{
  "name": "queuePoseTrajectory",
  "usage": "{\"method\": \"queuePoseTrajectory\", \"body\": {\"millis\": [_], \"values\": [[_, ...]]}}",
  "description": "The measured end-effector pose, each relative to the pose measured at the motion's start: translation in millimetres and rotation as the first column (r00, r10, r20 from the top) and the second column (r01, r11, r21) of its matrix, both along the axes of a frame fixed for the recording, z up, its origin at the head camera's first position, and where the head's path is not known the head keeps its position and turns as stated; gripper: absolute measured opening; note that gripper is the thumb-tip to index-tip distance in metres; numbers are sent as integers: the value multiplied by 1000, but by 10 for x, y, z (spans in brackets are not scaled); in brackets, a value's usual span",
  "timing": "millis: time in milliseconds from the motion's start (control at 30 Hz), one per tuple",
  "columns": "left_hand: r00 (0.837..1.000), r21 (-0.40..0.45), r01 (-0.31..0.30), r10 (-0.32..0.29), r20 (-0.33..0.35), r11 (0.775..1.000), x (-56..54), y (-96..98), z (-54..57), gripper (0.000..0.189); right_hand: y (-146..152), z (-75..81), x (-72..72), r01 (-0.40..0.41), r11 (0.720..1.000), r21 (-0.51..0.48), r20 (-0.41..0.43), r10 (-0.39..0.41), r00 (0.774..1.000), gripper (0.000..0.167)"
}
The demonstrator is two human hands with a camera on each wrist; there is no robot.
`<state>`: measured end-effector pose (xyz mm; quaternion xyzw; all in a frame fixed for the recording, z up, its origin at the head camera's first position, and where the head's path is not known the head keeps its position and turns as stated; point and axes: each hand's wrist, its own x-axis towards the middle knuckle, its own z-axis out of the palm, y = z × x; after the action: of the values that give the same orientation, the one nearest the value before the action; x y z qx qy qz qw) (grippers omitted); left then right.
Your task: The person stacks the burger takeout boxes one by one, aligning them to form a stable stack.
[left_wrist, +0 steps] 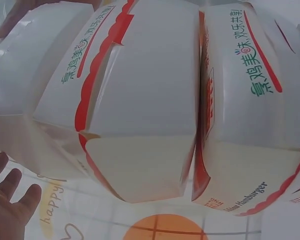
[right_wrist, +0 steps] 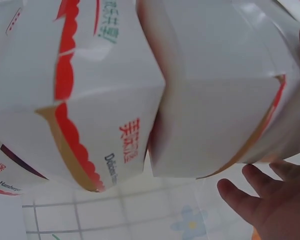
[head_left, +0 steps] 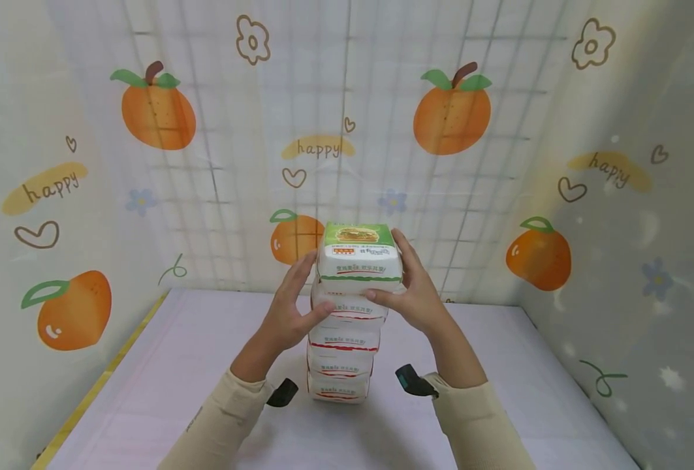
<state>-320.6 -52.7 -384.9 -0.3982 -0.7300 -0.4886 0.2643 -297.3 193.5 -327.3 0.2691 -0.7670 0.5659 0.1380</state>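
Observation:
Several white cardboard hamburger boxes stand in one tall, uneven stack (head_left: 342, 372) in the head view. The top hamburger box (head_left: 358, 264) has a green lid with a burger picture and a green scalloped edge; it sits a little right of the boxes below. My left hand (head_left: 290, 313) holds its left side, with the thumb low in front, over the second box. On the other side my right hand (head_left: 414, 294) grips the top box, thumb across its lower front edge and fingers along its side. Red-trimmed lower boxes (left_wrist: 145, 95) fill the left wrist view.
The stack stands on a white tabletop (head_left: 205, 365) with a yellow strip (head_left: 102, 378) along its left edge. A curtain (head_left: 382, 78) printed with oranges hangs behind and at both sides, with a wire grid showing through.

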Motion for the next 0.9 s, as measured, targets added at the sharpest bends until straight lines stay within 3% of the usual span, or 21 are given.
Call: {"method": "queuePoseTrajectory", "body": {"millis": [533,900], "values": [[1000,-7,2,-2,19,1000,-31,12,33,80,-35,6,-36,65,998,12,1,-66,998,110],[999,-16,-12,13,29,1000,-19,11,9,81,-37,-4,-26,28,999,-26,31,-27,999,111]]}}
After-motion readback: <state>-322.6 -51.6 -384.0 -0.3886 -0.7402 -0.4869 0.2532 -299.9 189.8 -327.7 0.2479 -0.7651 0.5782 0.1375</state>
